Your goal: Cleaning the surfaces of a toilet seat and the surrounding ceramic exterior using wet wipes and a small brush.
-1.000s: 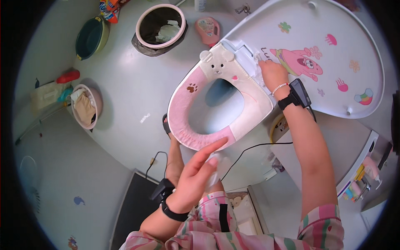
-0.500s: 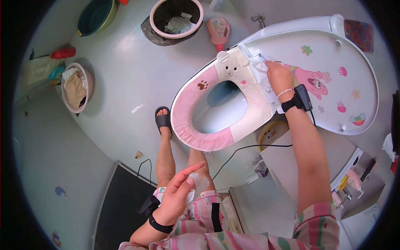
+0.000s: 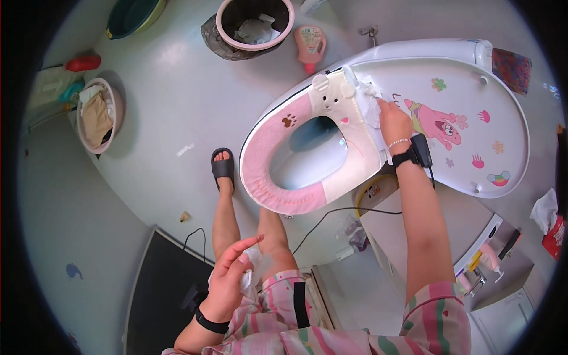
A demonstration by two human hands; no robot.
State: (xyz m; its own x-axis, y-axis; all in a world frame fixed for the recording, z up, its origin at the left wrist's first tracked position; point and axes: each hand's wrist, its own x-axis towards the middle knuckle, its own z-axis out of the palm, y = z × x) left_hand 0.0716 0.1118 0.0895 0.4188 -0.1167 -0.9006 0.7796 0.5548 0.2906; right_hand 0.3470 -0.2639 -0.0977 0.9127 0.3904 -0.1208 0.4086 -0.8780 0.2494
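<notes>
A toilet with a plush pink-and-cream seat cover [image 3: 258, 163], decorated with an animal face and a paw print, stands in front of me. Its raised white lid [image 3: 503, 136] bears cartoon stickers. My right hand [image 3: 395, 123] presses a crumpled white tissue [image 3: 370, 112] into the hinge strip between seat and lid, fingers closed on it. Low over my lap, my left hand [image 3: 221, 290] is partly curled around another white tissue [image 3: 248, 277], its index finger stretched out. The palm side of that hand is mostly hidden.
A pink-rimmed trash bin [image 3: 285, 38] and a pink bottle [image 3: 310, 44] stand beyond the toilet. At far left is a laundry basket [image 3: 118, 115]; a green basin [image 3: 133, 21] lies behind it. A black cable [image 3: 325, 215] hangs below the seat. A grey cabinet [image 3: 414, 222] stands right.
My left hand has moved down and to the left with its tissue. My right hand has shifted slightly along the hinge strip, still on its tissue. The whole view has shifted a little.
</notes>
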